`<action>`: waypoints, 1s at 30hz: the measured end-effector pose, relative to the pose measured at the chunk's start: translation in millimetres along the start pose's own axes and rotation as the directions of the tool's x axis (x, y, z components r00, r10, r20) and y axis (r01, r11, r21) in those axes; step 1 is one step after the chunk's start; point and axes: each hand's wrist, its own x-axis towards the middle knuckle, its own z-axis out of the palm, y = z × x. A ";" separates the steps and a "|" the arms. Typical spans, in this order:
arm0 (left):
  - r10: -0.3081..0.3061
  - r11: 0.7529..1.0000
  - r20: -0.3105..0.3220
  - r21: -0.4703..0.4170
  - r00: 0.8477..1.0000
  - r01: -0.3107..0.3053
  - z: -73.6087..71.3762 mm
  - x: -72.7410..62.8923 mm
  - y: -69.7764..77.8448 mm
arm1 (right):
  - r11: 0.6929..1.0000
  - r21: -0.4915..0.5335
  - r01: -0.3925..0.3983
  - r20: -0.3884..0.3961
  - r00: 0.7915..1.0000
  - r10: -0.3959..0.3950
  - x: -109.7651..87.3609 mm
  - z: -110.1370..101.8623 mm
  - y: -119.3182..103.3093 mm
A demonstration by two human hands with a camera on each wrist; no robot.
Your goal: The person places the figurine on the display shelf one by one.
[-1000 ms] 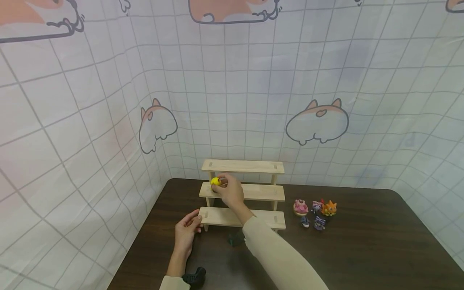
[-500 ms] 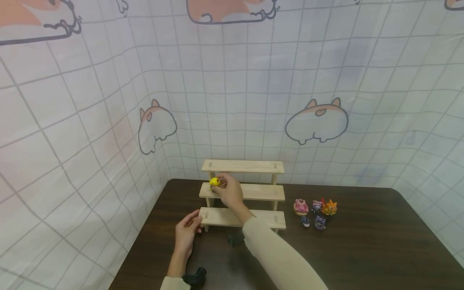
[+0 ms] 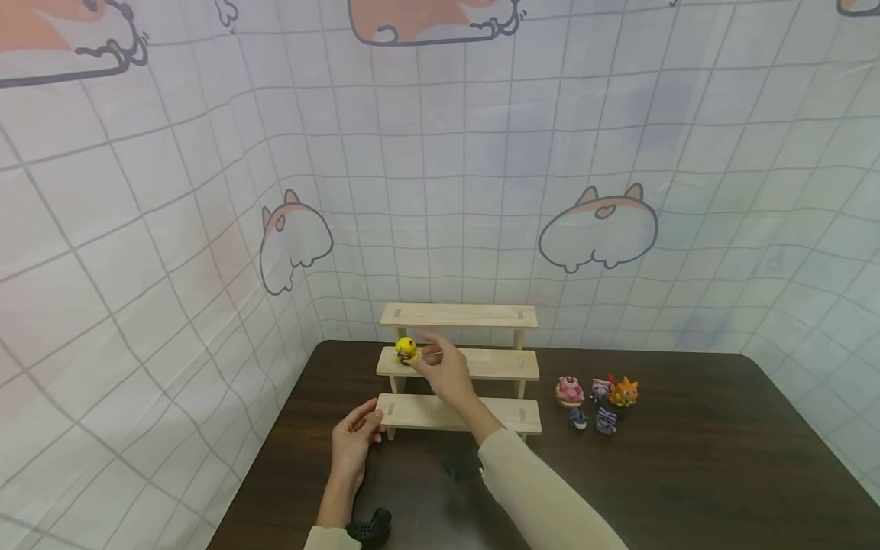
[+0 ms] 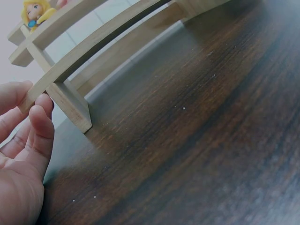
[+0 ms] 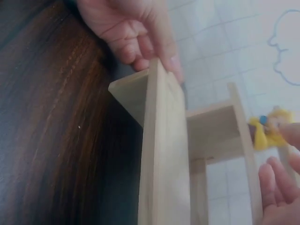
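Note:
A three-step wooden display shelf (image 3: 433, 412) stands on the dark table. On the left end of its middle step stands a small yellow-haired figurine (image 3: 406, 348), upright; the left wrist view shows the face and blue chest of this figurine (image 4: 35, 13). My right hand (image 3: 447, 374) is just right of it with fingers spread, the thumb tip close to its base. In the right wrist view a fingertip overlaps the figurine (image 5: 269, 129). Lower down, my left hand (image 3: 352, 444) pinches the left end of the bottom step (image 4: 61, 70) between thumb and fingers.
Right of the shelf several small figurines stand grouped: a pink one (image 3: 570, 391), an orange one (image 3: 624, 393), a striped purple one (image 3: 606, 421) and others. A black device (image 3: 371, 527) sits at my left wrist. Grid-patterned cloth (image 3: 467, 229) hangs behind and beside the table.
My right hand has let go of the yellow-haired figurine and drawn slightly right, its fingers opening. The figurine stays on the middle step. My left hand has kept its place.

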 end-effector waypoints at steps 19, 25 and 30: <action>-0.003 1.000 -0.003 0.003 1.000 0.003 0.1 1.2 -2.0 | 0.992 0.125 -0.002 -0.228 0.973 0.031 -90.8 -145.6 60.7; 0.012 1.000 -0.011 0.004 1.000 -0.012 0.9 0.8 -4.6 | 0.999 0.041 -0.020 -0.310 0.950 0.031 -111.6 -196.1 73.2; 0.015 1.000 -0.010 0.002 1.000 -0.015 0.8 1.1 -5.6 | 0.993 -0.064 -0.096 -0.388 0.919 0.064 -125.1 -225.7 82.1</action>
